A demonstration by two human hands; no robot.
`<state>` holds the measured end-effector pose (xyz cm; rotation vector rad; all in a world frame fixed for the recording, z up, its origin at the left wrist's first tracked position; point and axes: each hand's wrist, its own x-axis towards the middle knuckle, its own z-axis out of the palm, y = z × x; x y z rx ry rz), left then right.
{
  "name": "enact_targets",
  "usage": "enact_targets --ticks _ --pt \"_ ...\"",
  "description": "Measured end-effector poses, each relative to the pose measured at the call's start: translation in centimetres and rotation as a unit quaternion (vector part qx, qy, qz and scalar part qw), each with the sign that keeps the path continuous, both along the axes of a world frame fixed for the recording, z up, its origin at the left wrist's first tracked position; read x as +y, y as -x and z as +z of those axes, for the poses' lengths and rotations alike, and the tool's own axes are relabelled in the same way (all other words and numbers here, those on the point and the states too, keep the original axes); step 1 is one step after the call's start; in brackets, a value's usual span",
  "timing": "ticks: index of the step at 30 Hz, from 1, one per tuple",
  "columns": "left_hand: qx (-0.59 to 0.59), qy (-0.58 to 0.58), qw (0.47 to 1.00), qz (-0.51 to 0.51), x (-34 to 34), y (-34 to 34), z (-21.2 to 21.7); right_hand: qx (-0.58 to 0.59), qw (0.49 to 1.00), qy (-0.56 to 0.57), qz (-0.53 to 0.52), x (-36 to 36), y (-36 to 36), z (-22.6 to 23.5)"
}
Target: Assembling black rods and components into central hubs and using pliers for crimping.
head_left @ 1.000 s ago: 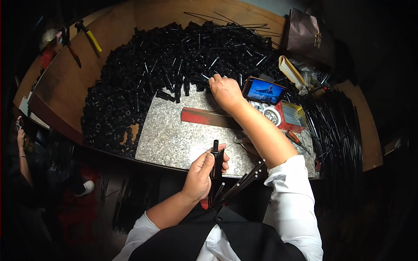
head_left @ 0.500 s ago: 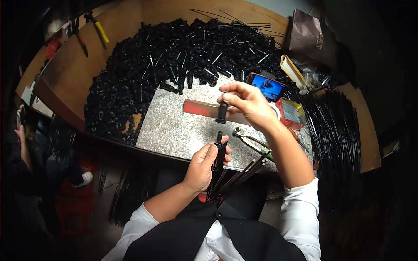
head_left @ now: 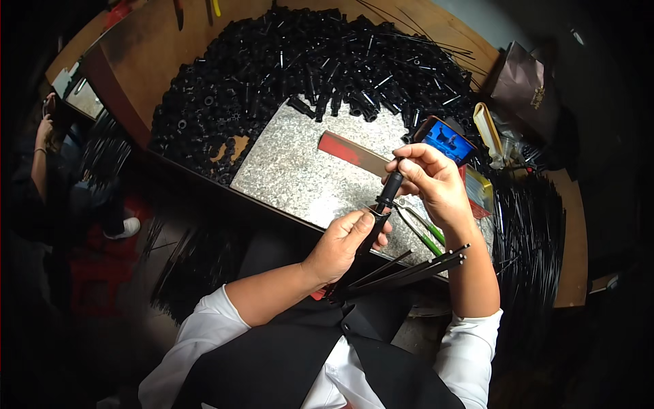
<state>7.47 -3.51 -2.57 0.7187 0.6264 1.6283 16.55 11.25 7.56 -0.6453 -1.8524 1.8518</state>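
My left hand (head_left: 340,247) is closed round what looks like a black umbrella frame, its folded ribs (head_left: 415,273) slanting out to the right with pale tips. Above it, my right hand (head_left: 439,187) pinches the top of a short black tube (head_left: 390,189) between thumb and fingers. The tube's lower end meets the upper end of the frame just over my left thumb. How far one sits inside the other is hidden. Pliers with green handles (head_left: 428,240) lie on the speckled table top (head_left: 286,163), partly behind my right wrist.
A large heap of black tubular parts (head_left: 272,75) covers the back of the table. A red and brown bar (head_left: 347,151) lies in front of it. At the right are a phone (head_left: 446,140), a red and yellow box (head_left: 479,191) and thin black rods (head_left: 528,232). Another person's arm (head_left: 41,150) shows far left.
The gap between tube and frame has closed; the tube now meets the frame's end. Both hands have shifted right in view, and the frame tilts more. The whole view has turned somewhat.
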Motion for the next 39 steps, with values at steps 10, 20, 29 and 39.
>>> enact_targets --ticks 10,20,29,39 --pt "0.04 0.01 0.998 0.051 -0.4 0.0 0.4 -0.053 0.993 -0.102 0.024 -2.6 0.0 0.8" --pt "0.144 0.003 0.986 0.084 -0.7 0.1 1.0 -0.107 0.956 -0.273 -0.015 -3.8 0.8 1.6" --pt "0.115 0.004 0.99 0.075 -0.7 0.4 0.7 -0.099 0.911 -0.394 0.074 -3.3 1.4 1.4" --pt "0.016 0.018 0.997 0.076 -0.4 0.4 0.0 -0.098 0.955 -0.277 -0.034 -3.6 1.2 -0.7"
